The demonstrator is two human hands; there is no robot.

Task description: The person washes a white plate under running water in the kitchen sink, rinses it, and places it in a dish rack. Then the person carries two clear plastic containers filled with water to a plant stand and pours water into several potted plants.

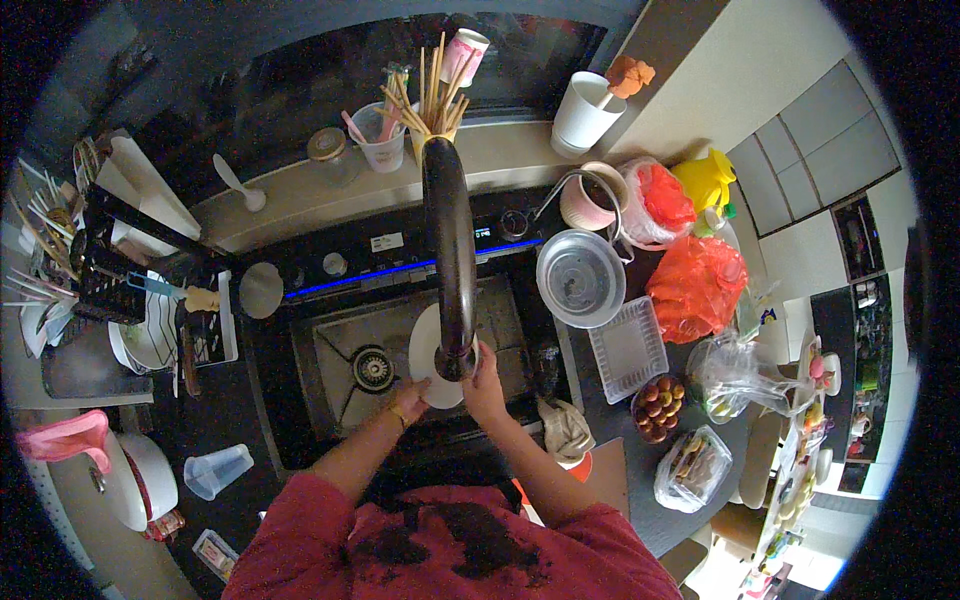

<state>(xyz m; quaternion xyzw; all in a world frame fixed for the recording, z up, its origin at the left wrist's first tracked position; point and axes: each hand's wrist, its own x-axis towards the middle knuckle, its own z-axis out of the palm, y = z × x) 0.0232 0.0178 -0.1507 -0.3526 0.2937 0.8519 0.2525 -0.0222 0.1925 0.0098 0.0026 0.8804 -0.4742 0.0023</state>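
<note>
A white plate (426, 352), seen tilted, is held over the dark sink (345, 319) below the black faucet (450, 247). My left hand (412, 397) grips its lower left edge, and my right hand (484, 386) has hold of its right side. The faucet neck hides part of the plate's right half. Left of the plate, the round metal drain strainer (373, 368) shows in the sink floor. Whether water is running cannot be made out.
A clear plastic bowl (581, 277), a clear plastic tray (628, 351), a red plastic bag (697, 289) and a beige cloth (566, 431) lie right of the sink. At left stand a dish rack (154, 330), a translucent cup (217, 471) and a white pot (154, 476).
</note>
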